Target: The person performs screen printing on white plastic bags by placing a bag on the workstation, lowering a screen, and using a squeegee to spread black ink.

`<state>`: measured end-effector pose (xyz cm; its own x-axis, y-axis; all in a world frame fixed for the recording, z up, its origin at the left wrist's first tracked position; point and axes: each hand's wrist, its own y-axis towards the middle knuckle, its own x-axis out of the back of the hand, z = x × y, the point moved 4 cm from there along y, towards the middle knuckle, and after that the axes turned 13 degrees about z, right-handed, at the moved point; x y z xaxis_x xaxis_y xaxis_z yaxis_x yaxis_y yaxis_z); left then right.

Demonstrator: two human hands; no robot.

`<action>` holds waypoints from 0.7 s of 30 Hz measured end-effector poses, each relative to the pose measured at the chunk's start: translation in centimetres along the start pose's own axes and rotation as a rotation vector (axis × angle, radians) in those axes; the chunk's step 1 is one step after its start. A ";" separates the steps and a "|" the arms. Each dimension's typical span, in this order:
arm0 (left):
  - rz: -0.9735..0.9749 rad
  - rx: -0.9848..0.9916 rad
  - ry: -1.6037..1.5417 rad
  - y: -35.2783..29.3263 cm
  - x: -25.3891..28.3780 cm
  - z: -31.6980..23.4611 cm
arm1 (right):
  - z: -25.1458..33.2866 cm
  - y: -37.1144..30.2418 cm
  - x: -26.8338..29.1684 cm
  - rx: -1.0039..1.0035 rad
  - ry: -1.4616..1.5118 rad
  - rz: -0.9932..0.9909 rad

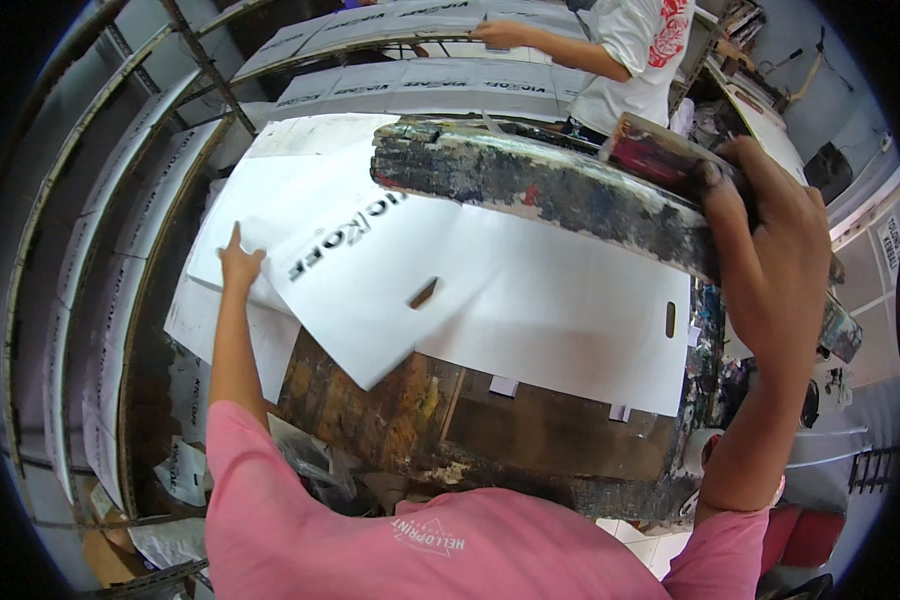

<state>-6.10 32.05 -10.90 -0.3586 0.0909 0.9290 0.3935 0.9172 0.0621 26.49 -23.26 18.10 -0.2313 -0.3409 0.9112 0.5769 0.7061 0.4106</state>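
My right hand (775, 235) is raised at the right and closed round the end of a paint-crusted wooden screen-printing frame (540, 185). A red-stained wooden block (660, 155), perhaps a squeegee, sits against the frame beside my thumb. The frame is lifted above the table. Below it lies a white sheet (580, 310) with a handle slot near its right end. A second white sheet (370, 300), with black printed letters and a slot, lies askew and overlaps it. My left hand (240, 262) is at the far left on white sheets (290, 185), index finger stretched out and thumb apart.
The stained wooden table (370, 410) has small white tabs (503, 386) near its front. Metal racks (120, 270) with printed white sheets stand at the left, and more sheets fill a rack (420, 85) behind. A person in a white shirt (635, 60) reaches toward that back rack.
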 end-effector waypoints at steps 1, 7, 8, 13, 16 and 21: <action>0.021 0.188 0.097 -0.3 1.4 -1.0 | 0.1 0.0 0.0 0.003 0.000 -0.028; 0.533 -0.637 -1.272 -22.1 3.7 -20.8 | 1.5 -3.6 -1.4 0.048 0.058 -0.057; 0.670 -0.674 -1.413 -25.2 3.7 -22.7 | 2.0 -5.6 -2.7 0.059 0.026 0.065; 0.762 -0.311 -1.083 -32.0 -2.4 -21.7 | 0.8 -15.3 -11.5 0.212 0.164 0.530; 0.587 -0.291 -0.733 -33.6 -6.8 -18.3 | 0.7 -19.4 -16.4 0.164 0.319 0.665; 0.338 -0.497 -0.266 -33.7 -10.6 -15.7 | 2.5 -22.5 -20.5 0.106 0.320 0.610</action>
<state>-2.23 -5.95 -17.13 -0.3185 0.4941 0.8089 0.8427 0.5385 0.0028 16.26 -30.59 -9.78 0.3610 -0.0186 0.9324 0.4468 0.8810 -0.1554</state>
